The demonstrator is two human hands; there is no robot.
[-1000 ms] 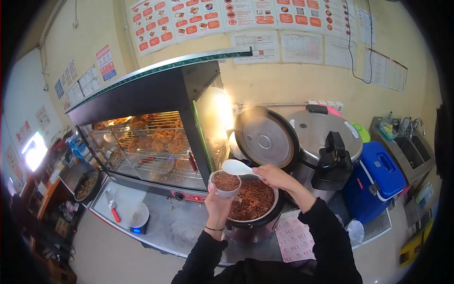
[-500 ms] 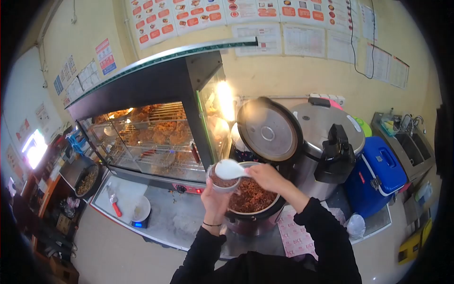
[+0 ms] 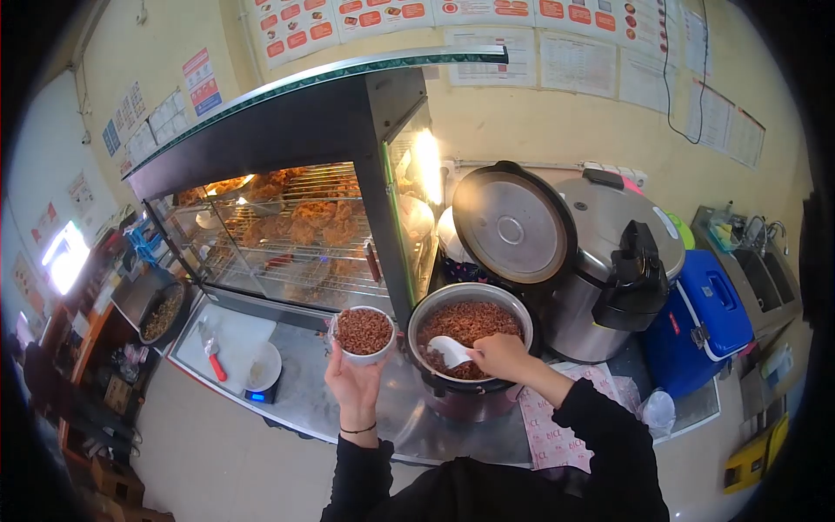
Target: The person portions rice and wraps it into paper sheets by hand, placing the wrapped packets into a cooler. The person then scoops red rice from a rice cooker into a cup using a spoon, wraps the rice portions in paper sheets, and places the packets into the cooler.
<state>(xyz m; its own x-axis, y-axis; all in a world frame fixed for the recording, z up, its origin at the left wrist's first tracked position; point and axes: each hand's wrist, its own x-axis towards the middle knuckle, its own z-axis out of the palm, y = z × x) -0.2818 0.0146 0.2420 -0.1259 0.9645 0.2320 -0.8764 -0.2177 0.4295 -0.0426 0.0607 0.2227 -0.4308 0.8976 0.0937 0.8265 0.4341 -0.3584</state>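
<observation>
My left hand (image 3: pixel 352 381) holds up a small white bowl (image 3: pixel 370 358) from below, heaped with reddish-brown rice (image 3: pixel 364 331). In my right hand (image 3: pixel 504 358) is a white rice paddle (image 3: pixel 450 351), its blade down on the rice in the cooker. That rice cooker (image 3: pixel 470 404) stands just right of the bowl and holds a large amount of the same rice (image 3: pixel 477 320). Its lid (image 3: pixel 511 228) is tipped up behind it. My right fingers close round the paddle's handle and hide most of it.
A heated glass cabinet (image 3: pixel 287 226) with fried food stands at the left. On the counter are a white bowl on a digital scale (image 3: pixel 261 393) and a red-handled tool (image 3: pixel 216 365). A second large cooker (image 3: pixel 565 296), printed paper (image 3: pixel 557 431) and a blue cool box (image 3: pixel 696 317) are at the right.
The paddle has gone from over the bowl down into the cooker's rice. My left hand has moved left with the bowl, away from the cooker. The camera view has shifted slightly.
</observation>
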